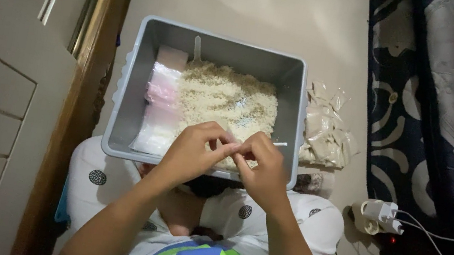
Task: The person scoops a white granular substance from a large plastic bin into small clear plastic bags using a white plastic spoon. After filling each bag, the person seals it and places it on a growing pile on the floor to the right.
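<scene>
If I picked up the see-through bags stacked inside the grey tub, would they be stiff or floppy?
Probably floppy: the clear bags look like thin plastic film lying flat against the side of the grey tub. They seem light, and the shiny stack might slide apart. The pale grains beside them would likely spill if tipped.

We've got both forearms coming up from the bottom edge, converging at frame centre. Our left hand (191, 153) sits centre-left, fingers curled, thumb & index pinched tight w/ tips pointing right. Our right hand (262, 166) mirrors it centre-right, knuckles up, grip also pinched closed. Fingertips of the two hands meet, touching in the middle. Wrists bent slightly inward, elbows spread wide.
</scene>
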